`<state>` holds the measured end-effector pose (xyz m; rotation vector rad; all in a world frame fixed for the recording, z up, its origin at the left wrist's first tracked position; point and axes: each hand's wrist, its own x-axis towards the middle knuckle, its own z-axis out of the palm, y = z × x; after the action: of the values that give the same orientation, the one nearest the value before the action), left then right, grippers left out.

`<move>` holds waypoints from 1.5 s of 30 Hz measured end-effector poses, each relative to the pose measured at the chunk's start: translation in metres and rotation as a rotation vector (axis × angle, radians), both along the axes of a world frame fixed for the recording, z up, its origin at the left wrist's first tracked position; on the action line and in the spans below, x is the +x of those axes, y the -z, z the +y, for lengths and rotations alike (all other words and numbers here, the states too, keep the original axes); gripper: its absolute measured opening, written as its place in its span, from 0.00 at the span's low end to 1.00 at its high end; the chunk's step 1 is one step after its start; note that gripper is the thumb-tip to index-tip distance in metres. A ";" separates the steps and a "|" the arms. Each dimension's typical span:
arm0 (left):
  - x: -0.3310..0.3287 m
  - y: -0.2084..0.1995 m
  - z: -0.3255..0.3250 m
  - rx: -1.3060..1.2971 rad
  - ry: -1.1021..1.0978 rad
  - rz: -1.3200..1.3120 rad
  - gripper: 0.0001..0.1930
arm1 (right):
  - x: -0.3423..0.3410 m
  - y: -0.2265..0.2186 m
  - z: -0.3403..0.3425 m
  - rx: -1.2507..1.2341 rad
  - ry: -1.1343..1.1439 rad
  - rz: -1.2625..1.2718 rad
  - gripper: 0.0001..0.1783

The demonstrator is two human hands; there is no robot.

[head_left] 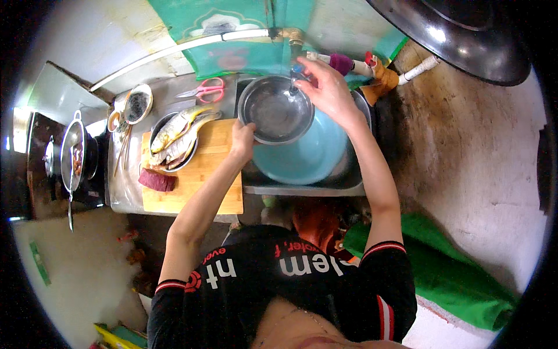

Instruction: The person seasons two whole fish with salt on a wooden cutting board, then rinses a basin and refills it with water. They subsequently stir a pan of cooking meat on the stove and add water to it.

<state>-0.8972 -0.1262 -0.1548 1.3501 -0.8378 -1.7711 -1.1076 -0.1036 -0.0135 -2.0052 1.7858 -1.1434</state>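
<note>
My left hand (pixel 242 139) is closed on the rim of a round steel bowl (pixel 274 113), held under the tap above the sink. My right hand (pixel 326 90) is up at the tap (pixel 297 70), its thumb and fingers around the handle's small blue part. Below the bowl, a light-blue plastic basin (pixel 302 160) sits in the steel sink (pixel 302 190). Left of the sink lies a wooden cutting board (pixel 218 174). On it stand a metal bowl with yellowish fish (pixel 180 131) and a dark red chunk of meat (pixel 157 180).
Pink-handled scissors (pixel 209 91) lie behind the board. Small bowls (pixel 138 103) and chopsticks (pixel 123 152) are farther left. A strainer (pixel 73 152) rests over the stove at far left. A large black wok (pixel 459 38) hangs at upper right, near wall pipes (pixel 418 68).
</note>
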 end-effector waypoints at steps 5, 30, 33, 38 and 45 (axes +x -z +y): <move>0.003 0.007 -0.004 0.007 0.024 -0.008 0.16 | 0.001 -0.015 0.010 -0.033 0.119 -0.018 0.20; 0.367 -0.094 0.059 -0.034 0.149 0.259 0.25 | 0.367 0.042 0.085 0.375 0.088 -0.731 0.24; 0.461 -0.123 0.063 -0.195 0.129 0.255 0.29 | 0.440 0.038 0.051 0.373 -0.041 -0.788 0.27; 0.611 -0.130 0.065 -0.206 -0.023 0.100 0.36 | 0.573 0.018 -0.031 0.448 -0.331 -0.798 0.27; 0.822 -0.101 0.074 -0.388 -0.251 -0.331 0.17 | 0.746 -0.009 -0.145 0.559 -0.418 -0.639 0.24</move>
<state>-0.0756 -0.0518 -0.0537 1.4278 -1.0726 -1.1380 -0.3616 -0.2488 -0.0042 -1.3752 1.1235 -0.8772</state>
